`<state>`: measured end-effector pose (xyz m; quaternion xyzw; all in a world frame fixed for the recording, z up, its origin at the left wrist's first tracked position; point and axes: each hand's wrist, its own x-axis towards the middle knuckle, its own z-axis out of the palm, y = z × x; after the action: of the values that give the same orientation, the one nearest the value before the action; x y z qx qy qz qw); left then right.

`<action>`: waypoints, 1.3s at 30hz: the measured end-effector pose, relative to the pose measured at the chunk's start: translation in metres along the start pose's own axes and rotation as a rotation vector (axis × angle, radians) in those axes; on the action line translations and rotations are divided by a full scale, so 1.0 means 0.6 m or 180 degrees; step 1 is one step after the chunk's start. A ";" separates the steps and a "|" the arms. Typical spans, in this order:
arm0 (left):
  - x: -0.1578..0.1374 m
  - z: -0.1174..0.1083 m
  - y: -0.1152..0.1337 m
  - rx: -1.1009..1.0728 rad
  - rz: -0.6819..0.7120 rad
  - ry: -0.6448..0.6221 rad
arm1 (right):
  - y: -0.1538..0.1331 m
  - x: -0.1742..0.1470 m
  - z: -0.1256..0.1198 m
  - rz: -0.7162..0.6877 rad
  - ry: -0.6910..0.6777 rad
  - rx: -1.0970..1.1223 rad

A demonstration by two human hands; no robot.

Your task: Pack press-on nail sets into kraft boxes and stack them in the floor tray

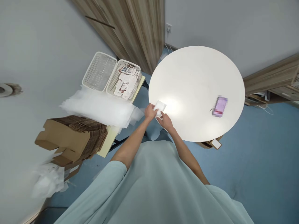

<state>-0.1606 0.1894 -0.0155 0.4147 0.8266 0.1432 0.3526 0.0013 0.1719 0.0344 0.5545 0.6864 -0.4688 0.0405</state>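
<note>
Over the near left edge of the round white table (pixel 198 68), both hands meet at a small white packet (pixel 160 106). It looks like a piece of thin white wrapping folded into a rough square; what it may contain is hidden. My left hand (pixel 150 112) grips its left side with closed fingers. On the lower right side, my right hand (pixel 165 121) pinches the same packet between thumb and fingers.
To the left, a pale yellow table (pixel 105 151) bears a stack of white foam sheets (pixel 98 107), flattened cardboard boxes (pixel 70 135), a basket of printed cards (pixel 126 82) and a basket of clear plastic items (pixel 99 71). A blurred purple item (pixel 220 105) lies on the round table.
</note>
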 end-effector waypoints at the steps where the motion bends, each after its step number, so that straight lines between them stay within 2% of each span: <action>1: 0.000 0.000 0.001 -0.0011 0.0018 0.0001 | 0.000 -0.010 0.004 0.0008 0.0076 0.0089; 7: -0.012 -0.020 0.004 -0.0248 0.0290 -0.0120 | -0.030 -0.080 0.045 0.0155 0.0380 0.0479; 9: -0.026 -0.043 -0.013 -0.0520 0.0469 -0.0221 | -0.052 -0.101 0.061 0.0127 0.0444 0.0451; 11: -0.050 -0.078 -0.048 -0.0792 0.0643 -0.0288 | -0.076 -0.119 0.080 0.0071 0.0491 0.0400; 14: -0.105 -0.149 -0.137 -0.1091 0.0873 -0.0357 | -0.114 -0.144 0.114 -0.0013 0.0510 0.0372; 18: -0.204 -0.261 -0.290 -0.1406 0.0911 -0.0328 | -0.169 -0.171 0.174 -0.0186 0.0369 0.0385; 22: -0.297 -0.368 -0.440 -0.1361 0.0746 0.0331 | -0.239 -0.185 0.236 -0.0530 -0.0010 0.0170; 26: -0.353 -0.438 -0.568 -0.0579 0.0029 0.1050 | -0.324 -0.185 0.282 -0.0884 -0.0538 -0.0270; 29: -0.367 -0.451 -0.634 -0.0098 -0.0389 0.1159 | -0.383 -0.177 0.310 -0.1140 -0.0785 -0.0573; 31: -0.368 -0.446 -0.659 -0.0048 -0.0468 0.1088 | -0.415 -0.170 0.330 -0.1282 -0.0881 -0.0757; 35: -0.364 -0.437 -0.677 -0.0173 -0.0379 0.1017 | -0.460 -0.160 0.371 -0.1444 -0.1050 -0.1102; 39: -0.353 -0.450 -0.682 -0.0059 -0.0358 0.0879 | -0.496 -0.151 0.416 -0.1495 -0.1227 -0.1556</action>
<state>-0.5031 -0.2136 0.0579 0.3408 0.8878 0.1865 0.2469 -0.3180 -0.0493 0.1257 0.2580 0.8659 -0.3835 0.1913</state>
